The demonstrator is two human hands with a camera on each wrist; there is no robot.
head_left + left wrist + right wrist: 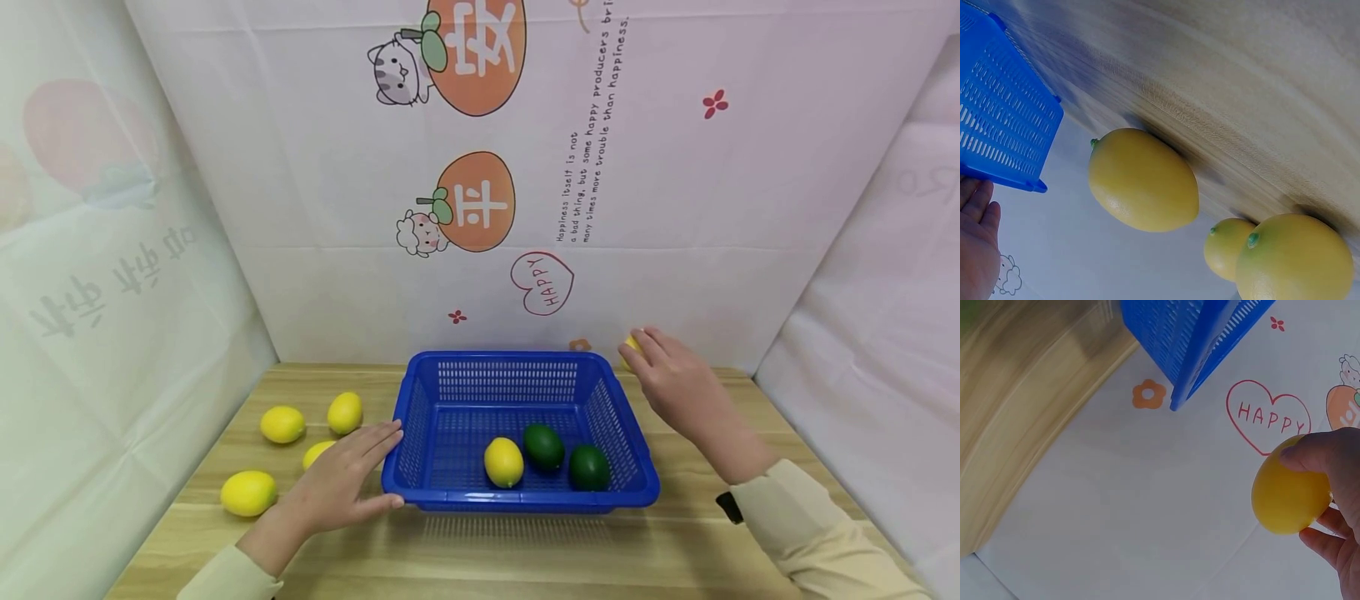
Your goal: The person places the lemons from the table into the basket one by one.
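My right hand (pixel 678 383) holds a yellow lemon (pixel 1288 490) between thumb and fingers, raised beyond the back right corner of the blue basket (pixel 517 498). In the head view, most of that lemon is hidden behind the fingers. At the basket's left side, my left hand (pixel 337 483) touches the rim with fairly straight fingers, the thumb near the front corner. Inside the basket, toward its front, lie one lemon (pixel 503 462) and two dark green oval fruits (pixel 543 447).
Several lemons lie on the wooden table (pixel 360 558) left of the basket, including one at the back (pixel 345 413), one at the front (pixel 249 493) and one partly covered by my left hand. A printed white cloth (pixel 337 275) stands as a wall behind, with white cloth on both sides.
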